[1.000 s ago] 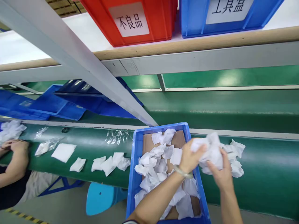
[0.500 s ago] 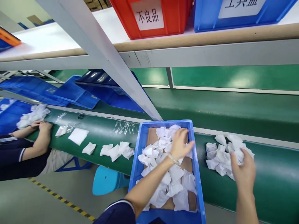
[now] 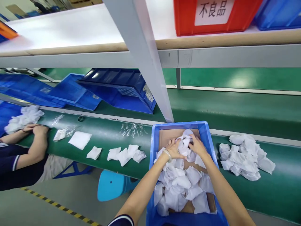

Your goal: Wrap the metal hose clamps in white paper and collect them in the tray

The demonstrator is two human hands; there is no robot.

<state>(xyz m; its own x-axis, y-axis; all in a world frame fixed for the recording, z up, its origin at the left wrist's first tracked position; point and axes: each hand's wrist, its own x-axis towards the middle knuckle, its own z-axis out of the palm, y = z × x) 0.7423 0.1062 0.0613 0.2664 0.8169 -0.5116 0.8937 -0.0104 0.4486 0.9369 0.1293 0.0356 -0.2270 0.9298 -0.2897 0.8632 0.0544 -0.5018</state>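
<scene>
A blue plastic bin [image 3: 212, 147] stands in front of me, lined with brown cardboard [image 3: 166, 135]. Many crumpled white wrapped packets [image 3: 181, 182] lie loosely inside it; what they contain is hidden. Both of my hands reach into the far half of the bin. My left hand [image 3: 174, 149] and my right hand [image 3: 197, 145] curl their fingers round a bunch of these packets [image 3: 185, 144] from either side, squeezing it between them. To the right of the bin, a heap of similar white packets [image 3: 245, 157] rests on the green belt.
Left of the bin, the green belt [image 3: 98, 169] carries single packets [image 3: 128, 154] and clear plastic bits [image 3: 133, 129]. A co-worker's hands [image 3: 37, 129] rest by another white heap [image 3: 24, 117]. A slanted grey post [image 3: 150, 59] rises behind the bin; a red bin [image 3: 216, 18] sits on the shelf above.
My right hand has moved left from the heap on the belt into the bin. Both hands have closed round a bunch of packets there. The view has swung left.
</scene>
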